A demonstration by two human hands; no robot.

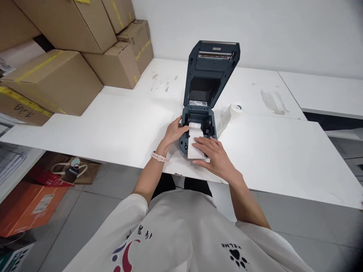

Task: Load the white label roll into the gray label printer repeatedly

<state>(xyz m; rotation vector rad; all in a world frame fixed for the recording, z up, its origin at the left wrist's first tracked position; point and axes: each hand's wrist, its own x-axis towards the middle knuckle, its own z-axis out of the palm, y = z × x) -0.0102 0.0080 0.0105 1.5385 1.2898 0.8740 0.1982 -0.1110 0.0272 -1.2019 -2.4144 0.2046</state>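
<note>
A dark blue-grey label printer (pixel 183 141) stands on the white table with its lid (pixel 204 73) tilted up and back. A white strip of label paper (pixel 194 151) runs out of the printer's bay toward the front edge. My left hand (pixel 173 132) grips the printer's left side wall, thumb over the rim by the paper. Across the strip and the printer's right front lies my right hand (pixel 212 155), fingers stretched out, fingertips touching the paper. Its palm side is hidden. Behind the printer's right side lies a white label roll (pixel 235 109) with a loose tail.
Cardboard boxes (pixel 56 75) with yellow tape are stacked at the table's back left. The white table (pixel 272 158) has its front edge close to my body. An orange box (pixel 31 207) and a paper bag (pixel 90 172) stand on the floor at left.
</note>
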